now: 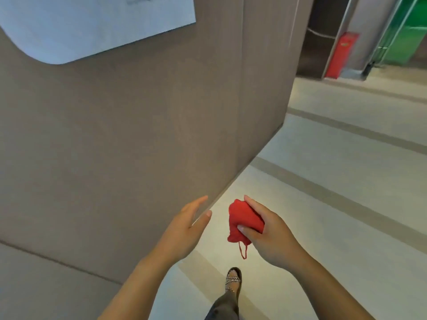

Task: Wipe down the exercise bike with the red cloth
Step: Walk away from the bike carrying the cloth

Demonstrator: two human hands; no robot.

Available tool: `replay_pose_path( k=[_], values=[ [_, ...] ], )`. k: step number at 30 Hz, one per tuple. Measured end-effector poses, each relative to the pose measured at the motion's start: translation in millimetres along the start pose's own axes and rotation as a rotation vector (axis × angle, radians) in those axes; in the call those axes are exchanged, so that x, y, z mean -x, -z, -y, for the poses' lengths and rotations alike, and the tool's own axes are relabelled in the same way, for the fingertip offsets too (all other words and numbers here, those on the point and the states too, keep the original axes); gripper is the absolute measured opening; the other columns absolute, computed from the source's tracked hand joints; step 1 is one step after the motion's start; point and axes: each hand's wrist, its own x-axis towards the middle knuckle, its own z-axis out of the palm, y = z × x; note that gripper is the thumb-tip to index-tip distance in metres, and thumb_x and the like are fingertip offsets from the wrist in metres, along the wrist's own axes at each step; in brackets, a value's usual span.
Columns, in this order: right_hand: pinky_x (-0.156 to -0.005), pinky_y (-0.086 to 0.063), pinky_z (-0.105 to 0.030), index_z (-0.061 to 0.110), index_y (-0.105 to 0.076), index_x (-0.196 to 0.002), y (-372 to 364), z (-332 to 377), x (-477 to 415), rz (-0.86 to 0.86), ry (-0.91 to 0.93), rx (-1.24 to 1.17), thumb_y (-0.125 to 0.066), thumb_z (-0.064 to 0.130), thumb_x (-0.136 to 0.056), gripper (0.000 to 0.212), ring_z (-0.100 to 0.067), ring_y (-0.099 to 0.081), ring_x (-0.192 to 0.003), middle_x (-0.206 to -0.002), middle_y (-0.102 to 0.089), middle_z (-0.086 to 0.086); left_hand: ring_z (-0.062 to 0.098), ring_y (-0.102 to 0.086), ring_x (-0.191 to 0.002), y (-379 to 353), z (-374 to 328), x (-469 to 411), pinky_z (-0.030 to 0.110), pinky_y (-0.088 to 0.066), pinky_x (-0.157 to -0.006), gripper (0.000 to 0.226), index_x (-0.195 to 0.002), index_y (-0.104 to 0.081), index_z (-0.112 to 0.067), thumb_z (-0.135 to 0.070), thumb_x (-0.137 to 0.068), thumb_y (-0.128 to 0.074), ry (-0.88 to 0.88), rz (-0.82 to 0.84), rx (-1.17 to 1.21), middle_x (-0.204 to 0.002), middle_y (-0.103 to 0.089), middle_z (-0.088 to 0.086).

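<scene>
My right hand grips the bunched red cloth, with a thin red loop dangling below it. My left hand is held out beside it, fingers straight and empty, a short gap from the cloth. Both hands are in front of me above a pale floor. No exercise bike is in view.
A tall brown-grey wall fills the left, with a white sheet fixed high on it. Pale floor with grey stripes runs ahead to the right. A red box and a green glass panel stand at the far end. My sandalled foot shows below.
</scene>
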Motion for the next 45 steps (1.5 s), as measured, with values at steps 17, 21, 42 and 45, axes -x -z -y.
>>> replay_pose_path(
  k=[17, 21, 42, 45],
  values=[
    [-0.077, -0.033, 0.006, 0.021, -0.036, -0.141, 266, -99, -170, -0.597, -0.241, -0.117, -0.067, 0.013, -0.084, 0.066, -0.004, -0.049, -0.111, -0.126, -0.049, 0.01, 0.006, -0.038, -0.131, -149, -199, -365, 0.021, -0.029, -0.106, 0.047, -0.141, -0.038, -0.026, -0.039, -0.096, -0.045, -0.493, 0.403, -0.204, -0.145, -0.041, -0.008],
    [-0.075, -0.037, 0.004, 0.023, -0.035, -0.142, 328, -136, -167, -0.734, -0.312, -0.155, -0.066, 0.017, -0.085, 0.065, -0.005, -0.05, -0.108, -0.124, -0.048, 0.011, 0.006, -0.037, -0.131, -216, -252, -407, 0.021, -0.032, -0.103, 0.045, -0.141, -0.038, -0.028, -0.039, -0.097, -0.043, -0.607, 0.545, -0.25, -0.145, -0.04, -0.009],
    [-0.061, -0.042, -0.005, 0.026, -0.037, -0.141, 826, -361, -187, -1.105, -0.454, -0.151, -0.065, 0.021, -0.086, 0.062, -0.003, -0.055, -0.089, -0.127, -0.053, 0.006, 0.005, -0.04, -0.128, -642, -628, -631, 0.019, -0.028, -0.093, 0.043, -0.137, -0.041, -0.035, -0.049, -0.096, -0.038, -0.828, 0.797, -0.313, -0.144, -0.039, -0.015],
    [-0.063, -0.039, -0.008, 0.024, -0.038, -0.141, 905, -393, -195, -1.169, -0.453, -0.146, -0.066, 0.02, -0.085, 0.062, -0.007, -0.054, -0.09, -0.127, -0.055, 0.003, 0.007, -0.041, -0.128, -707, -683, -668, 0.02, -0.029, -0.095, 0.044, -0.137, -0.041, -0.033, -0.048, -0.096, -0.039, -0.851, 0.829, -0.3, -0.144, -0.04, -0.012]
  ],
)
